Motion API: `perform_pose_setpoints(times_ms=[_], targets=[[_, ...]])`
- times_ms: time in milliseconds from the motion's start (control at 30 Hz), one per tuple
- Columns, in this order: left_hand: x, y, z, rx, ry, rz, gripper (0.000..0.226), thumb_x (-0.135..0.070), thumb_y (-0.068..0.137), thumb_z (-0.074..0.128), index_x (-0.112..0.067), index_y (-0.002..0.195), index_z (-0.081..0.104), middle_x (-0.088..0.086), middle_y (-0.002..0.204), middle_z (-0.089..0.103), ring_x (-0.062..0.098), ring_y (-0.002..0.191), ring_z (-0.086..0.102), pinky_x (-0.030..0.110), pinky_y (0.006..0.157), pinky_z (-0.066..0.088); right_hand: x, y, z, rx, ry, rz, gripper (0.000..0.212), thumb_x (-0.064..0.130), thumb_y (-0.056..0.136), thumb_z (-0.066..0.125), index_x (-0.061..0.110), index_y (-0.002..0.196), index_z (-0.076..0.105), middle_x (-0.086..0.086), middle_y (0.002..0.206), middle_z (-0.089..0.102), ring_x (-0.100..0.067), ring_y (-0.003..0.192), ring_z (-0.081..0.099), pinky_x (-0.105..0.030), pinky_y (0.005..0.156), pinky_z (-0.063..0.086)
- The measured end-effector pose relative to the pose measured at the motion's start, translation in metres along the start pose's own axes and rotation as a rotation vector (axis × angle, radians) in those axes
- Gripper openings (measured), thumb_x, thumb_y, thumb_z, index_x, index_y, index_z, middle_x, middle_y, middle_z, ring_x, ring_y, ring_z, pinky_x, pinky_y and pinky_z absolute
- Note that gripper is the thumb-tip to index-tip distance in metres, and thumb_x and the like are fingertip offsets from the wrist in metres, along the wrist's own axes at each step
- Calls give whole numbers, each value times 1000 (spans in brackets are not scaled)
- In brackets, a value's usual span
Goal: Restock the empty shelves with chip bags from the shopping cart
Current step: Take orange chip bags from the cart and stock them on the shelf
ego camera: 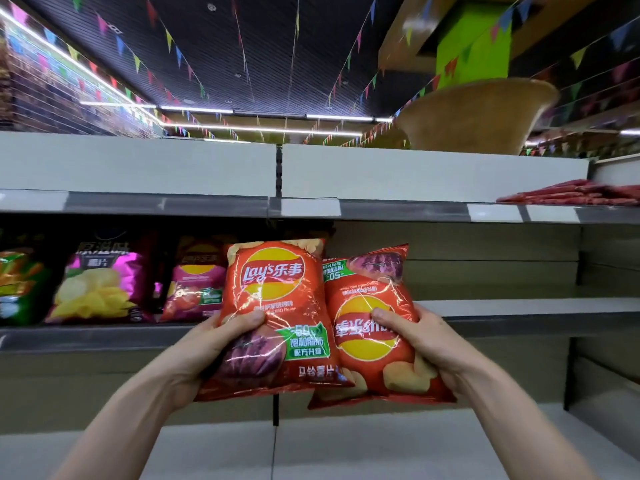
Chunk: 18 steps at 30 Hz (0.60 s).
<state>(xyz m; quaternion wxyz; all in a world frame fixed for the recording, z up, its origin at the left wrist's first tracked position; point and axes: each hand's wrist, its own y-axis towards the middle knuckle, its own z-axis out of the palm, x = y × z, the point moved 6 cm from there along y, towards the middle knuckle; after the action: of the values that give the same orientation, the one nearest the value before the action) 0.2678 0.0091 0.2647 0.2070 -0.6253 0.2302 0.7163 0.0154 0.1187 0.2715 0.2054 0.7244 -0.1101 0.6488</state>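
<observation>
My left hand grips an upright red Lay's chip bag by its lower left side. My right hand grips a second red chip bag, which is turned upside down. The two bags touch side by side in front of the middle shelf. That shelf has bare board to the right of the bags. The shopping cart is out of view.
Pink and green chip bags stand on the middle shelf at the left. The top shelf holds flat red packs at its right end and a woven basket above. A lower shelf board lies below my arms.
</observation>
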Motion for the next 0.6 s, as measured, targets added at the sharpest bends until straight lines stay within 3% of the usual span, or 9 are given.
perform_pose_setpoints(times_ms=[67,133,200,267,367,433,600], targets=[[-1,16,19,-4,4,10,126,-44,7,96,-16,122,54,15,102,74,34,89,72,43,73,59,0,11,-21,2,-7,13,51,34,72,79,18,113,54,-8,98,74,-22,78,74,-29,59,59],[-3,32,37,-16,1,35,116,-43,17,98,-16,121,55,14,101,74,33,88,73,43,74,59,1,24,-41,-13,-17,8,56,35,71,80,17,117,53,-9,100,74,-24,81,74,-33,64,60],[-7,49,56,-30,5,54,84,-36,48,92,-13,121,56,14,99,75,30,84,73,39,70,59,3,37,-60,-43,-13,-8,59,34,70,81,15,119,54,-11,100,74,-26,81,74,-35,68,61],[-11,68,70,-51,3,35,61,-28,65,78,-9,120,59,14,97,75,28,78,74,35,63,60,7,51,-77,-59,-2,-2,55,32,71,81,13,116,56,-13,96,75,-27,78,74,-35,64,60],[-15,97,92,16,-3,-47,52,-31,68,74,-4,111,64,18,94,74,28,70,73,35,59,61,16,74,-98,-47,14,57,47,34,74,78,9,110,60,-15,89,75,-27,72,74,-32,56,59],[-18,113,106,77,-11,-90,41,-31,68,72,-3,97,68,19,87,74,27,63,72,34,56,60,19,91,-109,-30,-27,115,48,39,76,76,7,110,63,-16,91,75,-26,70,74,-33,57,60],[-15,158,129,233,15,-129,38,-31,63,78,-4,88,72,17,86,73,24,63,71,32,55,59,11,131,-132,-2,-116,263,49,51,80,69,9,104,64,-16,85,75,-26,61,72,-34,59,60]])
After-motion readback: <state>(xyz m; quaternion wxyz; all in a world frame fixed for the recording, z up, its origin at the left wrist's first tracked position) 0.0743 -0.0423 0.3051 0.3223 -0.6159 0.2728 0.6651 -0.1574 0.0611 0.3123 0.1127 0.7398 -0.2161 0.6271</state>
